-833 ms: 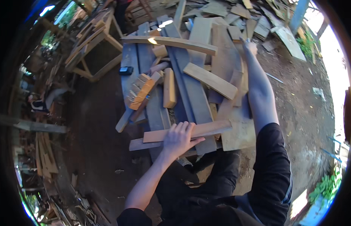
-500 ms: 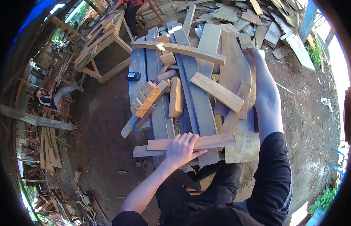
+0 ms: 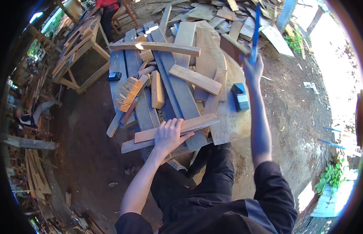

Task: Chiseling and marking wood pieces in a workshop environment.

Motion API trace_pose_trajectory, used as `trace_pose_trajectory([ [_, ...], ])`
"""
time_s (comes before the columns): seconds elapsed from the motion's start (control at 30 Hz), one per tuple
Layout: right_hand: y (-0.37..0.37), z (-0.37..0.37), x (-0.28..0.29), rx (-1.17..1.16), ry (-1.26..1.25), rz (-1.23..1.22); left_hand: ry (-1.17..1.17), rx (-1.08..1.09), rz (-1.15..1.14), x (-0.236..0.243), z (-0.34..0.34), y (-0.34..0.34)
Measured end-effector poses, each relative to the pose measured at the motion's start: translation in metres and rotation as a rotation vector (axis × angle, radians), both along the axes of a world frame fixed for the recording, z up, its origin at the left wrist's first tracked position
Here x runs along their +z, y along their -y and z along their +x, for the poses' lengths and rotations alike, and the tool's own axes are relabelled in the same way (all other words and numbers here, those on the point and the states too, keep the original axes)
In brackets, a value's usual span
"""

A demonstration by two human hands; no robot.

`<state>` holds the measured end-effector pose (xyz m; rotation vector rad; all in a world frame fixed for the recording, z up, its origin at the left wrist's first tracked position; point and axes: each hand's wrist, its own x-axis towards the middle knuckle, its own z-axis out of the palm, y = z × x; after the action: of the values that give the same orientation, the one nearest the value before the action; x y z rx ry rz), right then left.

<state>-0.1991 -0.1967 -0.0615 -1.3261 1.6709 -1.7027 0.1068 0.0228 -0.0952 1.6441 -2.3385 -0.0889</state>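
My left hand (image 3: 168, 134) is wrapped over a reddish-brown wooden batten (image 3: 201, 122), its fingers on the far side and its thumb on the near side. Under the batten lies a greyer wooden strip (image 3: 129, 146), sticking out at the left. Both cross the near end of long planks (image 3: 179, 89). Beyond the far right of the worktable, my right hand (image 3: 253, 68) is raised and closed around a long narrow blue thing (image 3: 255, 33) that points away from me; its kind is blurred. Close to that hand is a dark brown board (image 3: 234, 46).
Loose blocks (image 3: 157, 89), a short board (image 3: 195, 79) and a long batten (image 3: 156, 47) litter the planks. A dark box (image 3: 240, 97) sits at the right edge, a small black device (image 3: 114, 76) at the left. Another bench (image 3: 82, 50) with a person (image 3: 107, 15) stands far left.
My right hand has come up off the far right of the table, and the blue thing now shows in it. The dark box behind my arm is uncovered. My left hand stays on the batten.
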Motion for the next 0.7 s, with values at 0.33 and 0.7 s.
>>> trace_pose_trajectory([
  [0.33, -0.262, 0.022, -0.065, -0.074, 0.349, 0.069, 0.023, -0.017, -0.059, -0.002, -0.007, -0.003],
  [0.7, -0.275, 0.035, -0.125, 0.022, 0.266, 0.113, -0.075, -0.119, -0.159, 0.006, -0.026, 0.004],
])
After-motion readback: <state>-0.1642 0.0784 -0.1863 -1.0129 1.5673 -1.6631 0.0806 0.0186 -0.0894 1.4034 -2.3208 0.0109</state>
